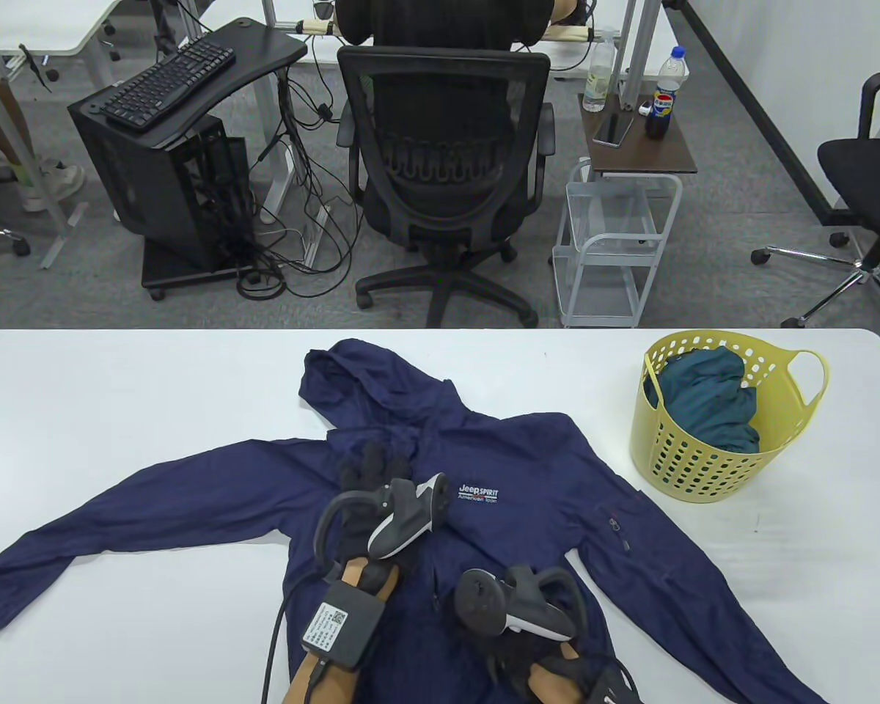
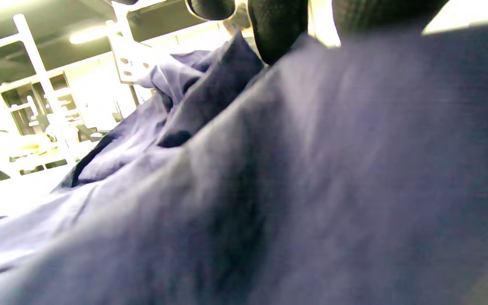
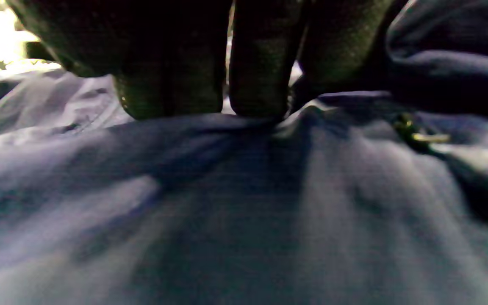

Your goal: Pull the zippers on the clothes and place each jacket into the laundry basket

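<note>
A navy hooded jacket (image 1: 528, 469) lies spread front-up on the white table (image 1: 117, 396), hood toward the far edge and sleeves out to both sides. My left hand (image 1: 370, 473) lies flat on its chest just below the collar, fingers stretched, and the fingertips (image 2: 278, 29) press the cloth. My right hand (image 1: 495, 638) sits low on the jacket front, mostly hidden under its tracker. Its fingertips (image 3: 256, 93) press down on creased fabric (image 3: 227, 190). A small brass zipper pull (image 3: 417, 135) lies just beside them, untouched. The yellow laundry basket (image 1: 704, 462) stands at the right.
A teal garment (image 1: 711, 403) fills the basket. Beyond the table's far edge stand an office chair (image 1: 447, 161) with a person seated at a desk, a wire trolley (image 1: 609, 249) and a computer stand (image 1: 176, 169). Bare table shows on the left.
</note>
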Action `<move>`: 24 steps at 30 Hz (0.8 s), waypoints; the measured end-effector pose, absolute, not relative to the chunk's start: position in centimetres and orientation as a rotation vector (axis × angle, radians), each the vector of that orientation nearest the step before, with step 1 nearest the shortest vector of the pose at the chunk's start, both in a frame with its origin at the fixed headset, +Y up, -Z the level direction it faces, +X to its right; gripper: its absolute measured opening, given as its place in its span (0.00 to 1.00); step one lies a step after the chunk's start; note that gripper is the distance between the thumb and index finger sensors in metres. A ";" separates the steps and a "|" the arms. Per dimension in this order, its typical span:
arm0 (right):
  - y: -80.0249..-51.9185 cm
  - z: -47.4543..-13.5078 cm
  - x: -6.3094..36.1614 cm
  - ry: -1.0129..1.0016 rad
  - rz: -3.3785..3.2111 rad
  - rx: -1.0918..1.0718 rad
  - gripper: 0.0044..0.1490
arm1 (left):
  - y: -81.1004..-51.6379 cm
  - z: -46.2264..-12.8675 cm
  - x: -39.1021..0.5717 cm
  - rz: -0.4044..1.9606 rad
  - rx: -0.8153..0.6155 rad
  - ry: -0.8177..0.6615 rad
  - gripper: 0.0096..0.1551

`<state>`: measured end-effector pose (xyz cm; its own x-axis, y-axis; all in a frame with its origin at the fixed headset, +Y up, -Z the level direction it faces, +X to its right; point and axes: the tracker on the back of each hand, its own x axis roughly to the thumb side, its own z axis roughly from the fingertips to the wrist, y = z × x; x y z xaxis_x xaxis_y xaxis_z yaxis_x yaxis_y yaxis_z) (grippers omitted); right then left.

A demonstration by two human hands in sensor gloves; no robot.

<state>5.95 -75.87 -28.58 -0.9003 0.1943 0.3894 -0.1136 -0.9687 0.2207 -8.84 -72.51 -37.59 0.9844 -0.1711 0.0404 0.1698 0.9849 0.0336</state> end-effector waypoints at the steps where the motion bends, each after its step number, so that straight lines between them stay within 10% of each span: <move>1: -76.0 -28.8 6.1 0.302 2.899 0.594 0.28 | -72.0 -37.1 -9.0 -0.137 0.038 -0.044 0.25; 10: -77.1 -30.5 7.4 0.240 2.942 0.320 0.28 | -72.2 -31.9 -8.2 0.052 -0.193 -0.164 0.27; 24: -76.2 -29.4 6.9 0.068 3.017 0.430 0.28 | -77.9 -33.7 -8.2 -0.016 -0.429 -0.146 0.31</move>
<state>6.95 -76.18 -29.42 -0.9559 0.0986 0.2766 -0.0859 -0.9946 0.0574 -8.17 -77.85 -33.65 0.9894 0.0151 0.1442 0.0464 0.9092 -0.4137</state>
